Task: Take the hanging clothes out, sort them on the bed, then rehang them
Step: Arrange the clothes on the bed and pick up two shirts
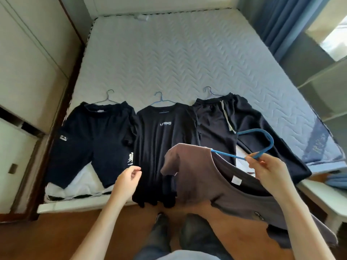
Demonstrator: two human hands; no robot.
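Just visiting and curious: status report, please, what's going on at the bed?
Right hand grips blue hanger carrying grey shirt. Left hand empty, half curled. Three dark garments on bed. Nothing in the way.

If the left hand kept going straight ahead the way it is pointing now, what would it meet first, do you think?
Most likely the black T-shirt lying on the bed: the empty left hand points up and right toward its lower edge. Depth is unclear, so it may pass just above the fabric.
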